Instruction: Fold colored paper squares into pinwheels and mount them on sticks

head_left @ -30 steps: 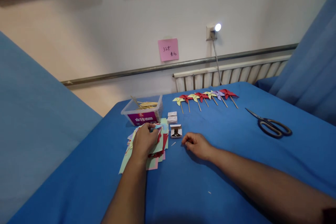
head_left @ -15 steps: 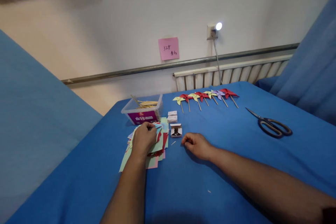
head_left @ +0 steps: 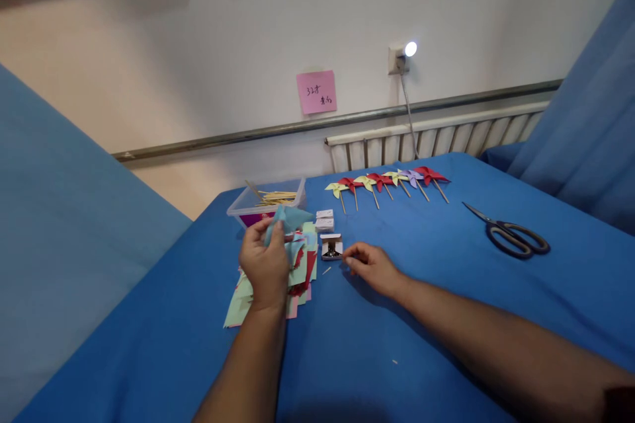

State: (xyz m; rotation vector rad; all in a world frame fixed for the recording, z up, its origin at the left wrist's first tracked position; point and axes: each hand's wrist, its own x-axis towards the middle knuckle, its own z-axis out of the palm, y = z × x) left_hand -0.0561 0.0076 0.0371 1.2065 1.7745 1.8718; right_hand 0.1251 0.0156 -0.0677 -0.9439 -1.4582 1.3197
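Observation:
Pinched in my left hand (head_left: 265,264) is a light blue piece of cut paper (head_left: 292,217), lifted above a pile of coloured paper sheets (head_left: 243,304) in green, red and pink. My right hand (head_left: 372,268) hovers low over the cloth with its fingers curled and the tips close together; whether something small is between them I cannot make out. Just left of those fingertips is a small open box (head_left: 332,246) with dark metal bits inside. Two small white boxes (head_left: 325,221) sit behind it.
A clear plastic tub (head_left: 238,209) holds wooden sticks (head_left: 278,198). Several finished paper pinwheels (head_left: 380,182) lie in a row at the back. Black-handled scissors (head_left: 516,238) rest on the right of the blue cloth (head_left: 347,344). Small pale scraps lie nearer me. A radiator (head_left: 381,149) stands behind.
My left hand has risen from the pile with the light blue paper, which now shows above its fingers. My right hand has shifted slightly, close beside the open box.

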